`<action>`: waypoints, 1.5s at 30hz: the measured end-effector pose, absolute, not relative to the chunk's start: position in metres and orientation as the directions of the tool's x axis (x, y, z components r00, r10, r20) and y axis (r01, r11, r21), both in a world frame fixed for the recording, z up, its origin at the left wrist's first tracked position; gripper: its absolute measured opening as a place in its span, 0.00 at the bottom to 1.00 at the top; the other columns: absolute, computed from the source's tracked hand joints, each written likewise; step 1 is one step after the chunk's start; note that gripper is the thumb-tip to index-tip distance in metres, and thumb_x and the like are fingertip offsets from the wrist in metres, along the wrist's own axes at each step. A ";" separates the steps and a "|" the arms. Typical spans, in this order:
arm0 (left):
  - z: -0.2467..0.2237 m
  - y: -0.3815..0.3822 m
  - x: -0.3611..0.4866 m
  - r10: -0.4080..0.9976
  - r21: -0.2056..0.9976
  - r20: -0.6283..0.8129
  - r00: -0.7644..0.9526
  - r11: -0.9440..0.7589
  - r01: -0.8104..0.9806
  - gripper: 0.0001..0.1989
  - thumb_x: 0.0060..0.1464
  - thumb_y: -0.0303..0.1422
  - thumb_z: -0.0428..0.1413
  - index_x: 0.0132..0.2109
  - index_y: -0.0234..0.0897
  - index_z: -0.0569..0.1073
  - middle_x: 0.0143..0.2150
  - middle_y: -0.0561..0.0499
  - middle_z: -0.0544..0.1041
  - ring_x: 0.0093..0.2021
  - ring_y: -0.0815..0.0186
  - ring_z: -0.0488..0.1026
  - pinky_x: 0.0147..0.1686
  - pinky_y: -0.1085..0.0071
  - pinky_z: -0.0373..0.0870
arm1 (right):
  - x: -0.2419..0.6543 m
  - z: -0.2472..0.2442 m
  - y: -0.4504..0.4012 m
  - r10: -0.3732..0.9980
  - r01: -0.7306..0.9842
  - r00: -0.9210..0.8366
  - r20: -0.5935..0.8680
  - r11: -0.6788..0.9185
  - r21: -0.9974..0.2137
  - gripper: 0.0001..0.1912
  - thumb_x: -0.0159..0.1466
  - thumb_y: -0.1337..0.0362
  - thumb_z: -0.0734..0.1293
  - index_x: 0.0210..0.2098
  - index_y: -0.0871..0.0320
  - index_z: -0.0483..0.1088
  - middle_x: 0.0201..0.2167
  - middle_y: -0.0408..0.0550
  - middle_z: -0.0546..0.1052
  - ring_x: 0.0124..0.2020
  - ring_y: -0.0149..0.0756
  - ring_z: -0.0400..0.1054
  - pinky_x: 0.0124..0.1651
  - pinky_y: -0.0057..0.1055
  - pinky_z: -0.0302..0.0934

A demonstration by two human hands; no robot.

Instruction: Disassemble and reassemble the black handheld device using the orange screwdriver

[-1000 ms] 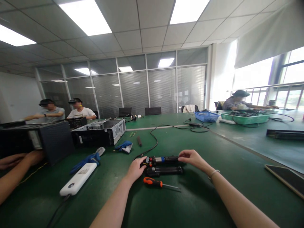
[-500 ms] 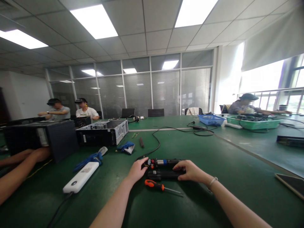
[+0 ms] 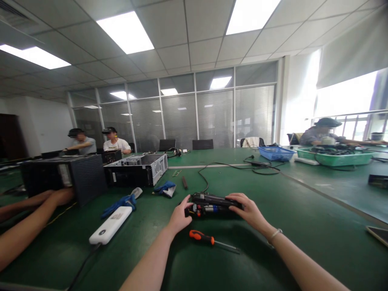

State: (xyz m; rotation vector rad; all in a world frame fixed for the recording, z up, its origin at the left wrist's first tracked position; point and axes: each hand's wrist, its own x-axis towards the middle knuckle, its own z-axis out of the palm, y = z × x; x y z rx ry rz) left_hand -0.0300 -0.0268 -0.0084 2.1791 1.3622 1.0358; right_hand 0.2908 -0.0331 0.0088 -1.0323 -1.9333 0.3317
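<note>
A black tool with exposed red, silver and blue inner parts [image 3: 210,209] lies on the green table in front of me. My left hand [image 3: 181,216] grips its left end, fingers behind and thumb in front. Over the back of the tool rests a long black cover [image 3: 214,199], tilted above the inner parts. My right hand [image 3: 247,210] holds the right end of this cover between fingers and thumb. Nearer to me lies an orange and black screwdriver [image 3: 202,237], its tip pointing right.
A white power strip [image 3: 111,225] and blue gloves [image 3: 119,205] lie left. Beyond are computer cases [image 3: 133,171], with another person's arms [image 3: 42,204] at the left one. Blue [image 3: 275,153] and green baskets [image 3: 335,157] stand back right.
The long black cover has moved from the near side of the tool up onto its back side, with my right hand on it. The camera view has shifted slightly left.
</note>
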 end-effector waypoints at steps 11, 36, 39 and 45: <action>-0.008 -0.029 -0.030 0.877 0.634 0.404 0.258 -0.472 0.613 0.47 0.42 0.25 0.61 0.68 0.38 0.51 0.55 0.44 0.74 0.56 0.56 0.70 0.58 0.61 0.62 | 0.275 -0.010 -0.019 0.743 0.563 -0.360 0.565 0.656 -0.503 0.17 0.62 0.60 0.64 0.50 0.49 0.72 0.50 0.49 0.72 0.52 0.43 0.62 0.57 0.42 0.58; 0.001 -0.025 -0.021 0.875 0.486 0.375 0.307 -0.468 0.738 0.24 0.54 0.33 0.57 0.58 0.38 0.69 0.58 0.46 0.72 0.58 0.58 0.68 0.60 0.62 0.60 | 0.270 -0.006 -0.024 0.765 0.754 -0.426 0.482 0.595 -0.277 0.17 0.65 0.64 0.61 0.53 0.51 0.68 0.50 0.48 0.73 0.50 0.40 0.65 0.55 0.39 0.58; 0.004 -0.026 -0.020 0.878 0.481 0.367 0.307 -0.462 0.745 0.24 0.53 0.32 0.58 0.58 0.39 0.70 0.58 0.46 0.72 0.58 0.57 0.68 0.60 0.62 0.61 | 0.269 -0.004 -0.026 0.761 0.760 -0.446 0.471 0.600 -0.250 0.18 0.65 0.64 0.60 0.54 0.50 0.67 0.51 0.47 0.73 0.50 0.41 0.66 0.54 0.40 0.58; -0.002 -0.026 -0.024 0.857 0.498 0.390 0.338 -0.505 0.705 0.23 0.55 0.36 0.56 0.58 0.40 0.69 0.58 0.47 0.72 0.58 0.58 0.68 0.60 0.63 0.61 | 0.278 0.000 -0.027 0.759 0.748 -0.484 0.437 0.617 -0.244 0.21 0.66 0.63 0.59 0.58 0.48 0.64 0.52 0.48 0.71 0.51 0.41 0.65 0.55 0.40 0.58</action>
